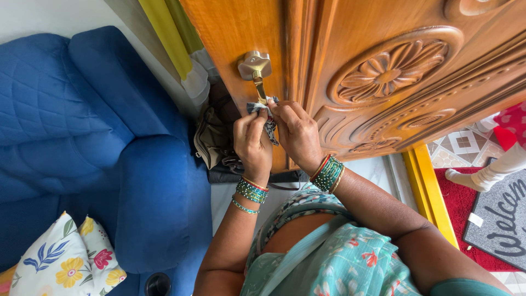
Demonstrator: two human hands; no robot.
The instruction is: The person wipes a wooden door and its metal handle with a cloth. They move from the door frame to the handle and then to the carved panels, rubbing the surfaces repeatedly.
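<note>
Brass door handle (256, 74) on a carved wooden door (383, 71) is wrapped at its lower end by a small patterned cloth (268, 118), pinched between the left hand (252, 143) and right hand (296, 131), both closed on it, beside a blue sofa (82, 137).

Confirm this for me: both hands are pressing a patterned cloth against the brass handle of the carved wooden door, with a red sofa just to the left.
One detail is off: the sofa is blue, not red, as the head view shows. The rest holds: the left hand and right hand press the patterned cloth against the brass handle of the carved wooden door.
</note>
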